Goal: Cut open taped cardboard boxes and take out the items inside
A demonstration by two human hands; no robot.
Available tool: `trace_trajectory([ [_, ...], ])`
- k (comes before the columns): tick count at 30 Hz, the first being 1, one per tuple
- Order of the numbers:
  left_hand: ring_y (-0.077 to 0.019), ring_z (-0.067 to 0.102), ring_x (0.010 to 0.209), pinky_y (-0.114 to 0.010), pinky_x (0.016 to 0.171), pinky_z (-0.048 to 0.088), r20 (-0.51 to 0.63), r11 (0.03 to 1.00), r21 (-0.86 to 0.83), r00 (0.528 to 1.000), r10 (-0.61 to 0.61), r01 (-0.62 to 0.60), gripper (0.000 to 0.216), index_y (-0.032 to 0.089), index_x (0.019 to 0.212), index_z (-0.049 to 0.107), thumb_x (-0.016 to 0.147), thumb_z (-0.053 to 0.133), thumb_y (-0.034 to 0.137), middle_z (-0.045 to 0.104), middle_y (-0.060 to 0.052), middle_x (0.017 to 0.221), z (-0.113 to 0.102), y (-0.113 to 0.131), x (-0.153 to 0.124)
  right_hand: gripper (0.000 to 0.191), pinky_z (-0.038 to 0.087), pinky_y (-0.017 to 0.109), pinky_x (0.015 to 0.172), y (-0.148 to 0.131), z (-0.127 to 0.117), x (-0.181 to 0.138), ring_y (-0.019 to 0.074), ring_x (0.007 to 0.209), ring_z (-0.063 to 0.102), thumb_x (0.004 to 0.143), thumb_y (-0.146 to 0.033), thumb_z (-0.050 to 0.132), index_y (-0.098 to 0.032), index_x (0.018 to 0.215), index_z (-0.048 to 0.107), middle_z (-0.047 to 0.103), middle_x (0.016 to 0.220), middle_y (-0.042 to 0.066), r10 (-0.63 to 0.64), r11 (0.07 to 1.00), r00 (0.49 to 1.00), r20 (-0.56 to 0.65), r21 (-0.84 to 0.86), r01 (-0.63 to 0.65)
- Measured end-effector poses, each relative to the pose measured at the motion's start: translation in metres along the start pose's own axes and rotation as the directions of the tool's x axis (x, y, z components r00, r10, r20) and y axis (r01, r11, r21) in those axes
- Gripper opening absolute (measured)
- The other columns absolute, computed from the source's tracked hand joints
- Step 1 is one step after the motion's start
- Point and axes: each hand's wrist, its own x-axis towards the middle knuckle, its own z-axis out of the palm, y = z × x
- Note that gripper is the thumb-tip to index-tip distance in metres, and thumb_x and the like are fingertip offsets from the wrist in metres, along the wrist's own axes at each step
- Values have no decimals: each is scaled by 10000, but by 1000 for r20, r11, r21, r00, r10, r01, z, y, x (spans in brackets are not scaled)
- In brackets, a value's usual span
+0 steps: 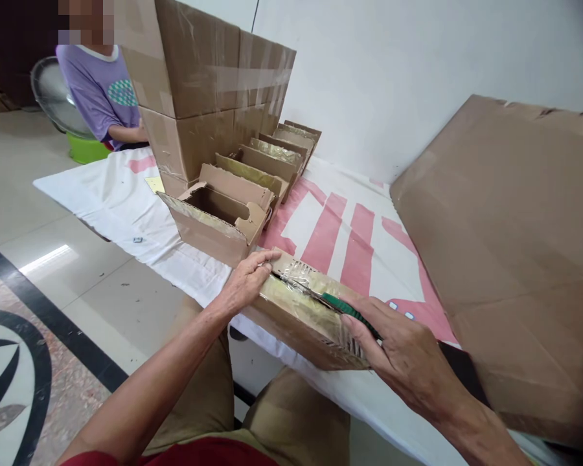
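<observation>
One taped cardboard box (296,314) lies on the cloth-covered table (102,188), its long axis roughly followed by the green-handled cutter (342,305) gripped in the right hand (405,349), blade toward the left hand (247,281) touching the opposite end, grip undetermined.

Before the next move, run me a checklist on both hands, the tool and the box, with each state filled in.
1. Right hand grips the green-handled tool: ok.
2. Left hand on the taped box: ok, at the end away from the right hand.
3. Left fingertips well clear of the tool's tip: not ok, they lie close to it.
4. Nearest open box outside the tool's line: cannot tell, it stands just past the left hand.
5. Taped box's contents safe from the tool: cannot tell, the inside is hidden.
</observation>
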Motion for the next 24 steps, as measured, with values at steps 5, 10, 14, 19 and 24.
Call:
trace_trajectory([
  [5, -281, 609, 1297, -449, 1170, 421, -7, 999, 33, 1000, 10, -10, 436, 143, 1252, 717, 904, 481, 258, 686, -117, 1367, 3, -6, -1, 338, 526, 318, 628, -10, 2, 17, 213, 803, 749, 1053, -335, 395, -235, 1114, 712, 796, 1051, 58, -35, 996, 997, 68, -81, 41],
  [10, -257, 609, 1302, -412, 1173, 422, -14, 999, 45, 1000, -12, 12, 446, 131, 1267, 706, 908, 460, 227, 686, -114, 1366, 4, -2, -2, 245, 367, 290, 511, -23, 3, 34, 193, 681, 699, 1028, -288, 457, -217, 1028, 692, 769, 892, 29, 62, 965, 968, 242, -262, 3],
  [14, -252, 602, 1315, -405, 1183, 415, -10, 998, 56, 1000, -13, 14, 461, 123, 1276, 705, 894, 455, 189, 686, -106, 1377, 4, -3, -3, 191, 239, 299, 489, -34, -1, 47, 194, 664, 690, 1016, -264, 497, -213, 1013, 681, 758, 873, 41, 174, 932, 903, 392, -362, -22],
  [19, -240, 626, 1288, -386, 1171, 433, -39, 997, 63, 998, -49, 51, 484, 176, 1288, 716, 868, 475, 160, 699, -47, 1374, 4, -4, -2, 207, 197, 312, 498, -46, -16, 66, 226, 674, 701, 1028, -278, 489, -191, 1047, 676, 748, 821, 71, 262, 904, 793, 551, -427, -2],
  [24, -244, 636, 1278, -381, 1165, 442, -48, 995, 71, 997, -67, 71, 502, 157, 1298, 716, 854, 483, 156, 695, -47, 1381, 4, -4, -2, 209, 239, 305, 497, -43, -23, 65, 225, 673, 700, 1033, -305, 499, -191, 1043, 674, 750, 819, 72, 258, 907, 780, 570, -422, 9],
])
